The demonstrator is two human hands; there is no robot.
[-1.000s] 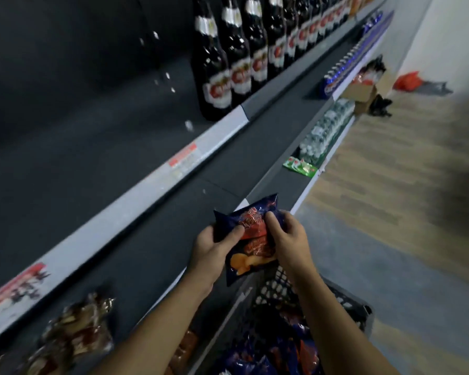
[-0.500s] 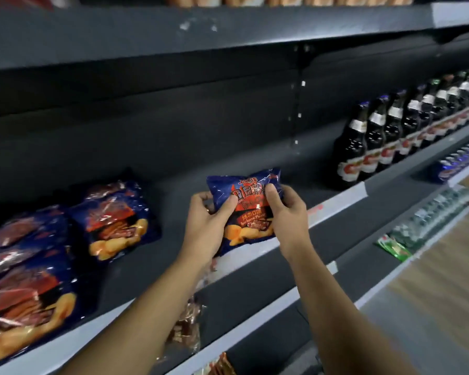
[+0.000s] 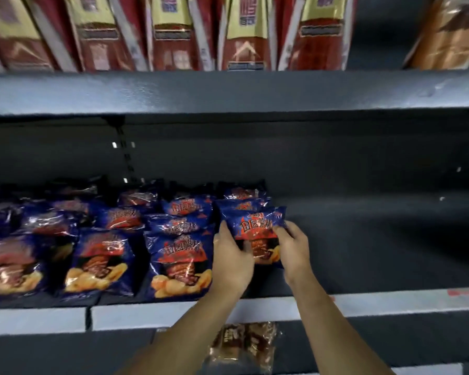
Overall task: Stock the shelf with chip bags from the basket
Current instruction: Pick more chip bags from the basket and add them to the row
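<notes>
Two hands, my left hand [image 3: 232, 262] and right hand [image 3: 293, 250], clasp a glossy blue chip bag [image 3: 255, 226] upright on the dark metal shelf [image 3: 377, 244].

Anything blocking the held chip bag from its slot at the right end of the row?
Nothing visible. Both hands, left and right, hold the chip bag upright in front of the rightmost stack. The shelf to its right is bare.
</notes>
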